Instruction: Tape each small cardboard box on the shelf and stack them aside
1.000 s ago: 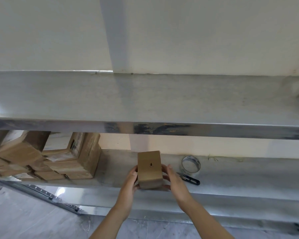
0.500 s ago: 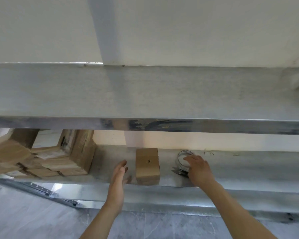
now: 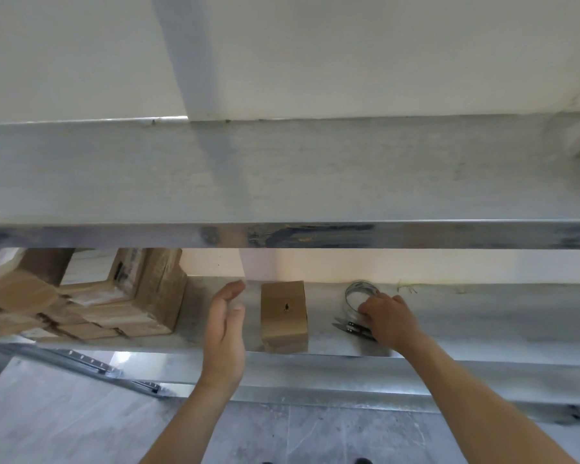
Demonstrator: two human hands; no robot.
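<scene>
A small brown cardboard box (image 3: 284, 314) stands alone on the lower metal shelf (image 3: 482, 326), a small dark mark on its top. My left hand (image 3: 225, 333) hovers just left of it, fingers spread, holding nothing. My right hand (image 3: 387, 321) is to the box's right, fingers curled onto a roll of clear tape (image 3: 357, 293) that rests on the shelf. Small black-handled snips (image 3: 349, 327) lie partly under that hand. A pile of cardboard boxes (image 3: 114, 303) is at the shelf's left end.
The upper metal shelf (image 3: 282, 175) juts out above the lower one and hides its back part. A white wall is behind. A metal rail (image 3: 91, 363) slants below the shelf at left, over the grey tiled floor (image 3: 64, 426).
Both hands have let go of the small box, which now stands on the shelf. My right hand moved right onto the tape roll; my left hand drew back to the left.
</scene>
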